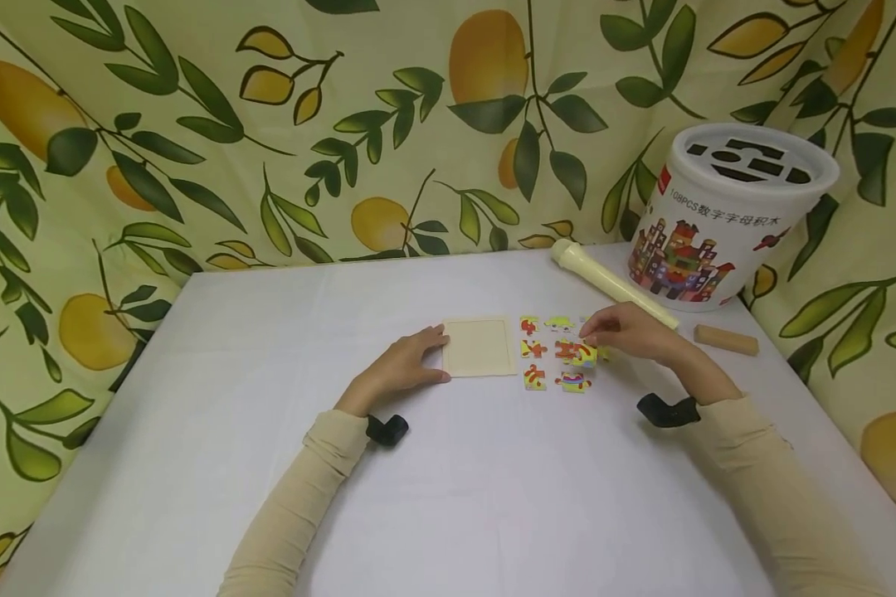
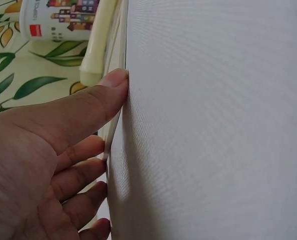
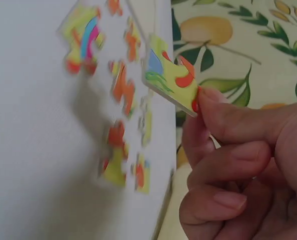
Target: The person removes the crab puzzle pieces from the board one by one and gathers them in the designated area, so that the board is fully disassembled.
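My left hand (image 1: 405, 361) rests at the left edge of a square wooden puzzle board (image 1: 479, 348), thumb near its front corner and fingertips along its side. In the left wrist view, the thumb (image 2: 91, 105) and relaxed fingers touch the thin edge of the board. To the right, my right hand (image 1: 627, 332) pinches a corner puzzle piece (image 3: 171, 80) between thumb and index finger, its other fingers curled in. That piece is yellow with red, blue and green print, raised and tilted above the table. Several other printed puzzle pieces (image 1: 534, 378) lie spaced out beneath and beside it.
A large white tub (image 1: 705, 220) with a slotted lid stands at the back right. In front of it lie a pale yellow stick with a rounded end (image 1: 605, 278) and a small wooden block (image 1: 726, 339). A fruit-patterned curtain (image 1: 306, 199) hangs behind the white-covered table (image 1: 448, 481).
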The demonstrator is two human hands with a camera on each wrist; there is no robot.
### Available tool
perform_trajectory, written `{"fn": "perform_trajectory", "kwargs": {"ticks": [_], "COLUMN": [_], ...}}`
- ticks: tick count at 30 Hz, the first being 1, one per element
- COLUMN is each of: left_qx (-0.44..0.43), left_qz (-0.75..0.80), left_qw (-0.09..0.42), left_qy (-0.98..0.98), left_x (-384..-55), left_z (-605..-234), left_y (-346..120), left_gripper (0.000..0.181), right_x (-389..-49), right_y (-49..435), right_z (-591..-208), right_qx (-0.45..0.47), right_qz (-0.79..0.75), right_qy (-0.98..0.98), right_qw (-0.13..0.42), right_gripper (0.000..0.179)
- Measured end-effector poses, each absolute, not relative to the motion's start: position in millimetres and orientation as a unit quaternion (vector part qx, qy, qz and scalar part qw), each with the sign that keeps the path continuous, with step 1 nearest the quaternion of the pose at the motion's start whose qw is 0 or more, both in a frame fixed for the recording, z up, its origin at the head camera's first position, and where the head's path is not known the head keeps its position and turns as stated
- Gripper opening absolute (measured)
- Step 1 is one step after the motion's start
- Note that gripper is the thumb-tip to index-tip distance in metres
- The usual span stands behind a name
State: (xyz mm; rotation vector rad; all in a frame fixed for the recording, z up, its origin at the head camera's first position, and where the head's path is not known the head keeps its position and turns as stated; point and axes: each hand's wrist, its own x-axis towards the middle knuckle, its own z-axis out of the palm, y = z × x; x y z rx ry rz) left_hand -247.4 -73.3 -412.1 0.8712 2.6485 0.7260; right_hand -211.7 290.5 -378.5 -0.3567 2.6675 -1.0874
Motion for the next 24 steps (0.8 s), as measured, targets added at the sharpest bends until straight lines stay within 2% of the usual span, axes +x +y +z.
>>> {"fn": "perform_trajectory", "kwargs": {"ticks": [10,24], "left_qx": [0.303,0.303], "left_qz": [0.251,0.256], "left_qw": [0.123,0.136], "left_qy": [0.911,0.908], "left_x": [-254,-251], "left_z": [-407,-412], "left_y": [-77,-76], "left_gripper": [0.068,0.068], "right_x": [-204,-195], "right_y": [319,309], "right_z": [-383,-394], "right_qx": [-0.105,-0.088], "right_qz": [-0.346,-0.291], "right_qy": [0.918,0.943], "right_qw": [0.163,0.135], "right_gripper": [0.017,0.015]}}
